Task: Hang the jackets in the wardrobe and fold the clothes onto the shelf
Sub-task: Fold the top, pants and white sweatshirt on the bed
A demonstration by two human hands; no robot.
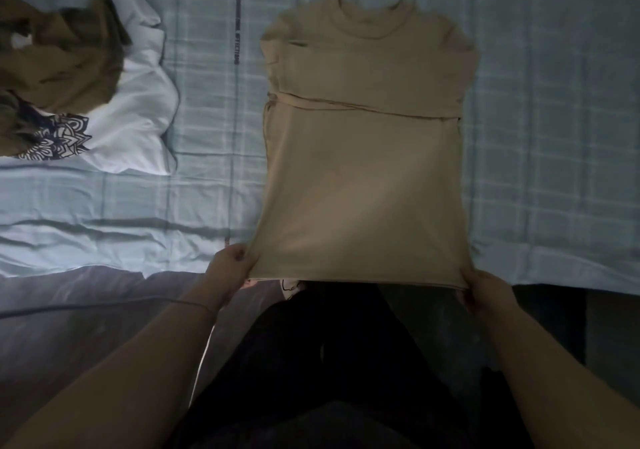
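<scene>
A beige top (363, 157) lies flat on the bed, collar at the far end, its sleeves folded across the chest. My left hand (230, 268) pinches the bottom left corner of its hem. The bottom right corner is pinched by my right hand (485, 291). The hem is lifted slightly off the bed's near edge.
The bed is covered by a pale blue checked sheet (554, 136). At the far left lies a heap of clothes: an olive-brown garment (59, 57) on top of a white one (138, 102) with a dark patterned print (59, 136). My dark-clothed legs are below.
</scene>
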